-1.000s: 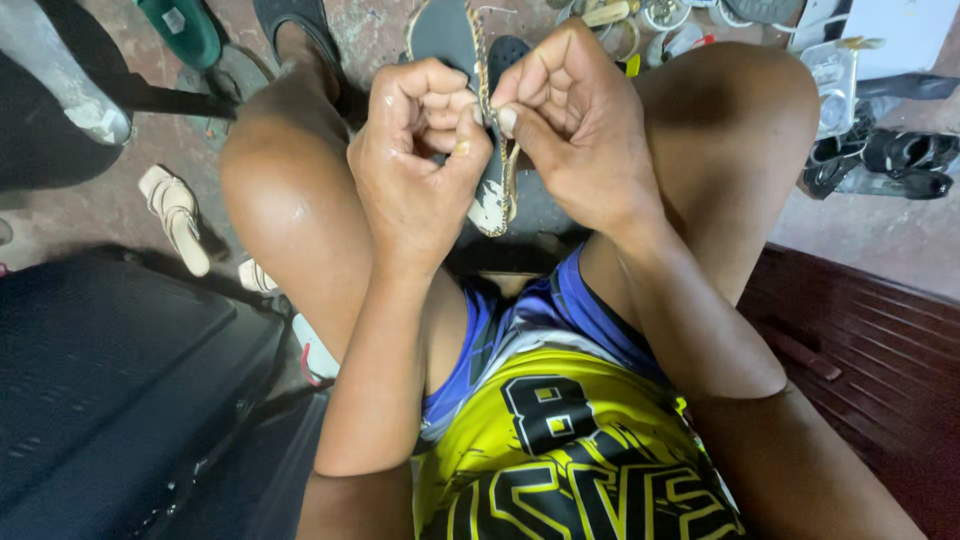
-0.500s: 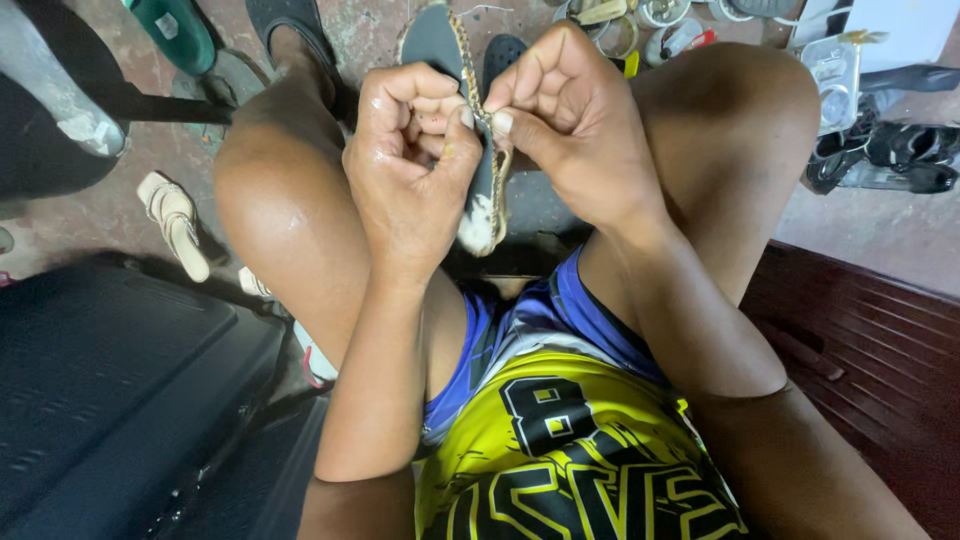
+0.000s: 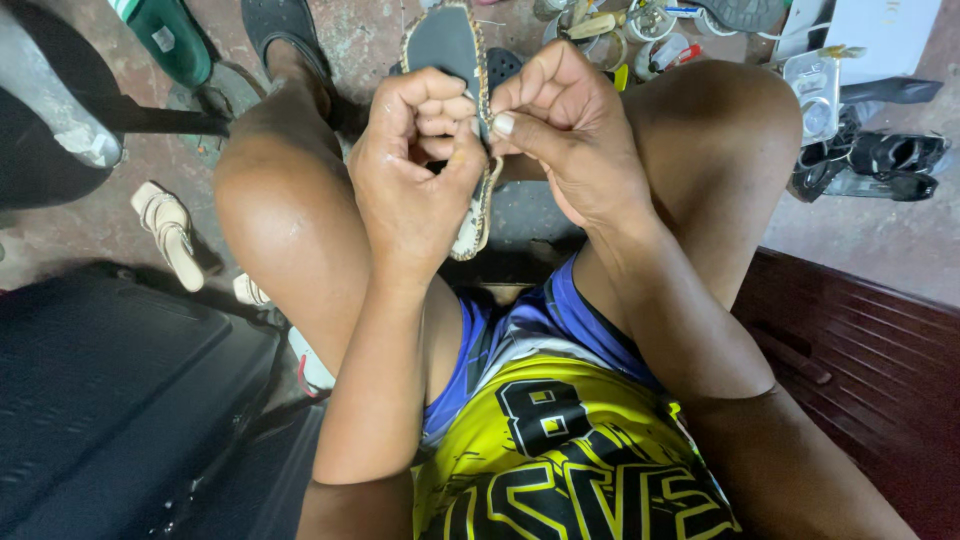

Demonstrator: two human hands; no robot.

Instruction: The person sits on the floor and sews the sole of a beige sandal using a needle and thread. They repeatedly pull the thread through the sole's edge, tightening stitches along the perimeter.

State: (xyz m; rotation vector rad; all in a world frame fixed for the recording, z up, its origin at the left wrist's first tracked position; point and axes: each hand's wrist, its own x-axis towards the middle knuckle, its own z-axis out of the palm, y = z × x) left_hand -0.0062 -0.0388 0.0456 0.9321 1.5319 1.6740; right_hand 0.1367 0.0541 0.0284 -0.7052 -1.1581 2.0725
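Shoe sole (image 3: 447, 45), grey with stitched pale rim, upright between knees, pinched at edge by both hands. Left hand (image 3: 415, 165) curled tight, thumb pressing rim. Right hand (image 3: 570, 135) fingertips narrow, nipping something too fine to make out, likely thread. Judgement: keep sole braced, pull snug along rim. Beige sandal (image 3: 170, 230) well left of fingers.

Shoe sole (image 3: 447, 45) at top centre is dark grey with a tan stitched edge. Jersey (image 3: 570, 440) at the bottom is bright yellow with black lettering, shorts (image 3: 520, 320) blue and white. Green sandal (image 3: 165, 35) upper left, cream heeled sandal (image 3: 172, 232) at left, dark red-brown bench (image 3: 860, 370) lower right.
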